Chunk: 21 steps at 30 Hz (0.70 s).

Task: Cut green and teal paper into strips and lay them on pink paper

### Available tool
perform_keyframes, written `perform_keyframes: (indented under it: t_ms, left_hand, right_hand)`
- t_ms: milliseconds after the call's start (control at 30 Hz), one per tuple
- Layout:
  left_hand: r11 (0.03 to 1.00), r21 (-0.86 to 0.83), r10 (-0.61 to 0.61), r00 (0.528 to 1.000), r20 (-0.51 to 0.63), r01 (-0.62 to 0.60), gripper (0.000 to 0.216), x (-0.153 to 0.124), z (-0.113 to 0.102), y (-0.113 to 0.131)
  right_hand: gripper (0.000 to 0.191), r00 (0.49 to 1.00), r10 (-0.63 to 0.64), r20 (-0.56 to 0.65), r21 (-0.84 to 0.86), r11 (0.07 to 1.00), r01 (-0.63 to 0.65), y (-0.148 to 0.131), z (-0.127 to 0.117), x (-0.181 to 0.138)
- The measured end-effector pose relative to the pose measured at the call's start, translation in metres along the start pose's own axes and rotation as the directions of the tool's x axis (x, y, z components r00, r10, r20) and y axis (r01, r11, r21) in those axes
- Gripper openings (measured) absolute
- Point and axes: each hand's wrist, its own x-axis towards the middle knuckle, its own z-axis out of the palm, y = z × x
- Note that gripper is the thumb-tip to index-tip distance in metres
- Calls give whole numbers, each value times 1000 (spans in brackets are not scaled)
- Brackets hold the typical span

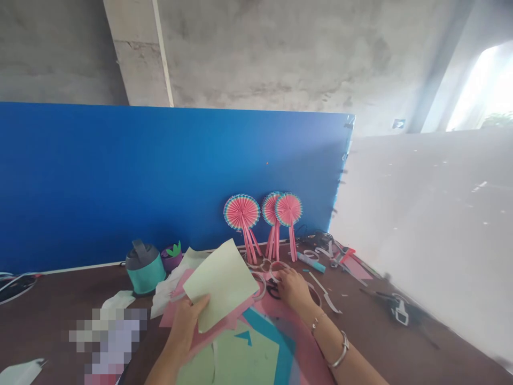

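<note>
My left hand (pixel 190 318) grips a pale green sheet of paper (pixel 220 283) by its lower left edge, thumb on top, holding it tilted above the pile. Pink paper shows just beneath that sheet. My right hand (pixel 294 289) reaches over the tape rolls, its fingers curled downward beside black scissor handles (pixel 273 289). Its fingertips are partly hidden, so I cannot make out what they grip. A roll of tape (pixel 279 266) lies right at its fingers. Below both hands spread a pale green sheet (pixel 256 353), blue paper (pixel 286 347) and pink paper (pixel 310 353).
Pleated pink paper rosettes (pixel 242 212) with streamers lean against a blue partition (pixel 120 176). A teal cup (pixel 146 272) and a purple pot (pixel 171 261) stand left. A glue stick (pixel 311 262), paper scraps (pixel 331 303) and a dark tool (pixel 398 309) lie right, near a white panel (pixel 433 230).
</note>
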Motion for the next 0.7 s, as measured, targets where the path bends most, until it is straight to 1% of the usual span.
perform_keyframes:
  t_ms: [100,200,233,300,333,367,400,433,467,500,567,700]
  left_hand:
    - [1000,-28,-7,1000,15,7,36,1,0,-3]
    - [998,-51,-31,999,11,31,38,1,1,-4]
    - [998,-59,-36,999,15,36,38,0,1,-4]
    - [997,-69,-44,999,18,45,37,-1,2,-1]
    - [996,-67,-50,999,16,51,37,-2,3,0]
    - [996,-68,-54,999,7,54,36,-3,4,2]
    - [996,-71,-56,998,-3,55,36,-4,4,3]
    - [995,-77,-58,998,-16,56,35,-4,5,3]
    - [995,-86,-60,998,-32,58,34,-4,5,2]
    - [993,-96,-68,997,-48,63,33,-3,5,1]
    - [991,-109,-87,993,-76,79,28,0,4,-3]
    - [988,-129,-98,991,-91,85,18,5,3,-9]
  right_hand:
    - [26,998,63,-6,-57,996,-63,0,-9,-7]
    - [19,989,145,31,-120,983,-140,-2,-22,-13]
    - [18,986,167,25,-145,976,-162,-4,-25,-15]
    - [18,981,190,-39,-179,964,-194,-9,-28,-17]
    - [19,982,178,-71,-176,966,-188,-11,-28,-17]
    - [20,986,143,-86,-157,975,-155,-14,-27,-16]
    - [21,993,90,-71,-127,987,-98,-17,-25,-15]
    - [23,999,26,-27,-94,995,-28,-20,-23,-13]
    - [25,999,-27,34,-72,997,30,-23,-20,-11]
    - [27,994,-53,96,-67,996,59,-26,-17,-10]
    - [30,984,-35,174,-93,994,51,-31,-13,-8]
    - [32,982,38,185,-133,991,-13,-39,-13,-11]
